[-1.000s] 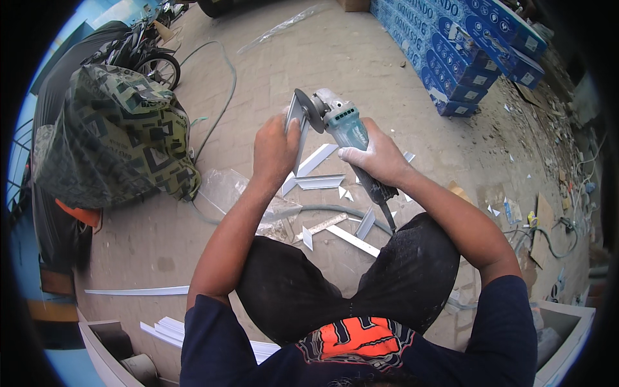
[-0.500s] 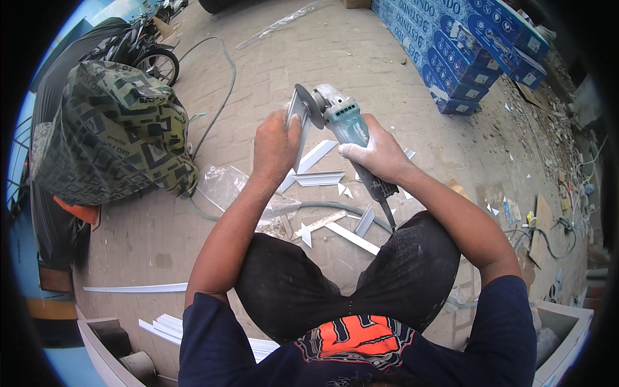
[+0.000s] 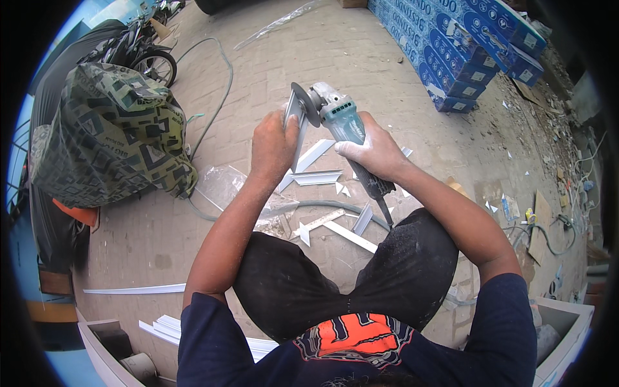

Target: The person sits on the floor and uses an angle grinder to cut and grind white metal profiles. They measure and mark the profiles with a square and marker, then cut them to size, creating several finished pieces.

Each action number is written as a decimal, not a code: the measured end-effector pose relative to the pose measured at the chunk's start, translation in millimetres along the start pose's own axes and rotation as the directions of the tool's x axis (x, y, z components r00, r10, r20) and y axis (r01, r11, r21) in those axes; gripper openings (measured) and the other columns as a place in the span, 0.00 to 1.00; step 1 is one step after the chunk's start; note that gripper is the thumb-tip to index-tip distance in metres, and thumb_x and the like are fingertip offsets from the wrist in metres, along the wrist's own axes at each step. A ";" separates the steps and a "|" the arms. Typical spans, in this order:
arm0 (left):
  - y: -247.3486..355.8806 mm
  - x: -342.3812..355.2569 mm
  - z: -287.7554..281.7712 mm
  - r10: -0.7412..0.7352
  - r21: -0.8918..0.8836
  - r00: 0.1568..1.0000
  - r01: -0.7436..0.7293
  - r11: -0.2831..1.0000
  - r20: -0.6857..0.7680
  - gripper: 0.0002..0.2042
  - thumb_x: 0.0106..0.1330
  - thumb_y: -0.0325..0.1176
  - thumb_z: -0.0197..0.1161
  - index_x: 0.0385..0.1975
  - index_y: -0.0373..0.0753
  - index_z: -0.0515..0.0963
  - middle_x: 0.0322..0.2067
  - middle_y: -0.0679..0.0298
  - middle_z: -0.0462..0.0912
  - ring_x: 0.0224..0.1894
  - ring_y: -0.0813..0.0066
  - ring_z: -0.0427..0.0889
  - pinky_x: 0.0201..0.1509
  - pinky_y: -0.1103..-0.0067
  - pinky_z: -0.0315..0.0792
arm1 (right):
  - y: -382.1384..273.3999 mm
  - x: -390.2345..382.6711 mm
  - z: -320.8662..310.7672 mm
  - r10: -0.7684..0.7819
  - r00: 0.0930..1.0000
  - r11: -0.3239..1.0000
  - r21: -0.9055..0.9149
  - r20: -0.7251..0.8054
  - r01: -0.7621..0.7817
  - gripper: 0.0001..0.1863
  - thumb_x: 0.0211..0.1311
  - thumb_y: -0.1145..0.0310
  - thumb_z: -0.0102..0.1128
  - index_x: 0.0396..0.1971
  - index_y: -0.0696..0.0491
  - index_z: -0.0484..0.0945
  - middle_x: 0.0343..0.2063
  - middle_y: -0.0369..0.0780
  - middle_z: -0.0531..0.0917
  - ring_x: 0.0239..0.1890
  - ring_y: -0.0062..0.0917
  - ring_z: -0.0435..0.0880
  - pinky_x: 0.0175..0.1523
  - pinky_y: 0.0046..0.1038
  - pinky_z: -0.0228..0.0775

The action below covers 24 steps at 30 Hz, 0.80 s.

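My right hand (image 3: 373, 149), dusted white, is wrapped round the teal body of an angle grinder (image 3: 345, 124). The grinder's dark disc (image 3: 305, 104) stands nearly edge-on against the upper part of a white moulding strip (image 3: 298, 132); whether it cuts into the strip I cannot tell. My left hand (image 3: 275, 147) grips that strip from its left side, holding it upright and tilted, with some fingers hidden behind it. Below both hands, cut pieces of white moulding (image 3: 317, 178) and small triangular offcuts (image 3: 304, 235) lie on the paving. The grinder's cord runs down beside my right knee.
Blue cartons (image 3: 445, 58) are stacked at the far right. A patterned cover (image 3: 113, 132) drapes something bulky at left, near a motorcycle (image 3: 155, 64). A grey hose or cable (image 3: 225, 97) crosses the paving. Long white strips (image 3: 169, 327) lie near my left side; rubble lines the right edge.
Both hands, the strip and the grinder have shifted very slightly left and up in the picture. The holds on the strip and the grinder are unchanged.
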<state>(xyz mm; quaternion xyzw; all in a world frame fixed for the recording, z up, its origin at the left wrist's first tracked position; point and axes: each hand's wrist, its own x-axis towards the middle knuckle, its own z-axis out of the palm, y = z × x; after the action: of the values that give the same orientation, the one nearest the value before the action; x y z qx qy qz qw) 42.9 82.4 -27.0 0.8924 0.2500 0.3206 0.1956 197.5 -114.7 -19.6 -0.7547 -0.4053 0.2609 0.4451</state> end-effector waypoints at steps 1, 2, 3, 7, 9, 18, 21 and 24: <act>-0.5 -0.3 0.0 0.003 0.002 1.000 -0.003 1.000 0.000 0.15 0.78 0.37 0.60 0.50 0.31 0.85 0.38 0.40 0.87 0.43 0.38 0.88 0.50 0.55 0.78 | -0.5 -0.2 0.0 0.002 1.000 1.000 0.000 0.000 -0.002 0.42 0.61 0.52 0.70 0.69 0.62 0.69 0.53 0.58 0.86 0.55 0.47 0.89 0.60 0.42 0.80; -0.3 -0.2 0.0 0.008 0.008 1.000 -0.008 1.000 -0.001 0.15 0.78 0.37 0.60 0.50 0.31 0.85 0.38 0.40 0.87 0.43 0.38 0.88 0.50 0.55 0.78 | -0.8 -0.4 -0.4 0.005 1.000 1.000 0.000 -0.001 -0.005 0.41 0.61 0.52 0.70 0.68 0.62 0.69 0.53 0.58 0.86 0.55 0.47 0.89 0.60 0.42 0.80; -0.1 -0.4 -0.1 0.013 0.014 1.000 -0.013 1.000 -0.003 0.15 0.78 0.37 0.60 0.50 0.31 0.85 0.38 0.40 0.87 0.43 0.38 0.88 0.50 0.55 0.78 | -0.3 -0.6 -0.7 -0.003 1.000 1.000 0.003 -0.004 0.003 0.41 0.61 0.52 0.70 0.68 0.62 0.70 0.53 0.58 0.86 0.55 0.47 0.89 0.60 0.42 0.80; 0.9 -0.8 -0.2 0.013 0.006 1.000 -0.013 1.000 -0.005 0.15 0.78 0.36 0.60 0.50 0.30 0.85 0.38 0.40 0.87 0.43 0.38 0.87 0.50 0.55 0.78 | -0.2 -1.5 -1.8 -0.023 1.000 1.000 0.010 -0.017 0.024 0.40 0.61 0.52 0.70 0.66 0.61 0.70 0.52 0.58 0.87 0.55 0.47 0.90 0.60 0.42 0.80; 2.4 -1.3 -0.6 0.009 0.001 1.000 -0.009 1.000 0.002 0.15 0.78 0.36 0.60 0.50 0.30 0.85 0.38 0.40 0.87 0.43 0.38 0.87 0.50 0.55 0.78 | -0.4 -2.1 -1.6 -0.024 0.999 1.000 0.010 -0.022 0.024 0.40 0.61 0.52 0.70 0.66 0.61 0.71 0.52 0.58 0.87 0.55 0.47 0.89 0.60 0.42 0.80; 6.3 -2.0 -0.7 0.048 -0.005 0.999 -0.048 0.999 -0.017 0.14 0.78 0.34 0.61 0.46 0.26 0.83 0.38 0.39 0.85 0.41 0.38 0.87 0.49 0.53 0.78 | 2.4 -1.4 -2.3 -0.037 0.999 0.999 0.013 -0.020 0.037 0.39 0.61 0.53 0.70 0.67 0.61 0.70 0.52 0.57 0.86 0.55 0.46 0.89 0.59 0.42 0.80; 5.3 -2.1 0.7 0.023 -0.008 1.000 -0.023 1.000 -0.010 0.14 0.78 0.36 0.61 0.48 0.29 0.84 0.38 0.40 0.87 0.43 0.38 0.87 0.50 0.54 0.78 | 1.5 -2.1 -2.7 -0.026 0.999 1.000 0.008 -0.024 0.027 0.40 0.61 0.53 0.70 0.67 0.61 0.70 0.52 0.57 0.86 0.54 0.46 0.89 0.59 0.42 0.80; 5.3 -1.8 1.4 0.008 -0.009 1.000 -0.009 1.000 -0.016 0.14 0.78 0.36 0.61 0.49 0.31 0.85 0.39 0.40 0.87 0.43 0.38 0.87 0.50 0.55 0.78 | 3.8 -1.1 -2.3 -0.025 0.999 1.000 0.015 -0.022 0.026 0.40 0.61 0.53 0.70 0.68 0.60 0.70 0.52 0.57 0.87 0.54 0.46 0.90 0.59 0.42 0.80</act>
<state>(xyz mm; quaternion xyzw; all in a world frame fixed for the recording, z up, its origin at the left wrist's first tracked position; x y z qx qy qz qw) 44.3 76.8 -26.1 0.8900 0.2464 0.3299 0.1961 200.1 -117.8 -21.8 -0.7489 -0.4081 0.2501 0.4583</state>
